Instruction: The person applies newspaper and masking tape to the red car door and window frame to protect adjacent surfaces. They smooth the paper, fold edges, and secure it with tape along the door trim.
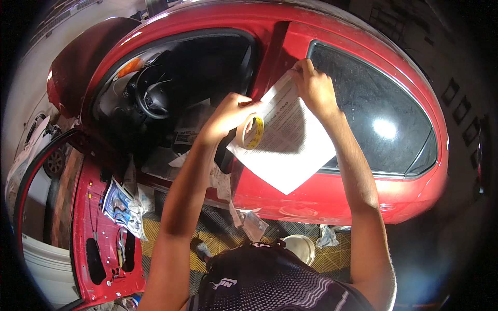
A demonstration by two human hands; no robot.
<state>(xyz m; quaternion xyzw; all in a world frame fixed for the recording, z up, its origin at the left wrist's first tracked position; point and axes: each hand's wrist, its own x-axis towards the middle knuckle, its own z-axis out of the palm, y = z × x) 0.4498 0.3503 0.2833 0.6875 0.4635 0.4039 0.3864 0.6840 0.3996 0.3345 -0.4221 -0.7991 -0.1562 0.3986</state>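
Note:
A printed sheet of paper [290, 166] hangs between my hands in front of the red car's [275, 57] pillar and rear door. My left hand [231, 116] is closed at the sheet's left corner, and a roll of masking tape [251, 133] with a yellow inner core hangs from its fingers. My right hand [315, 88] pinches the sheet's upper corner, close to the front edge of the rear window [373, 109]. A shadow falls across the middle of the paper. Where the tape meets the paper is hidden by my left fingers.
At the left, the open front door [106, 228] stands with its inner panel bare. Through the front opening the steering wheel [153, 93] shows. Torn paper [223, 184] hangs at the sill. Below, a white bucket [301, 249] and crumpled plastic [327, 236] rest on the tiled floor.

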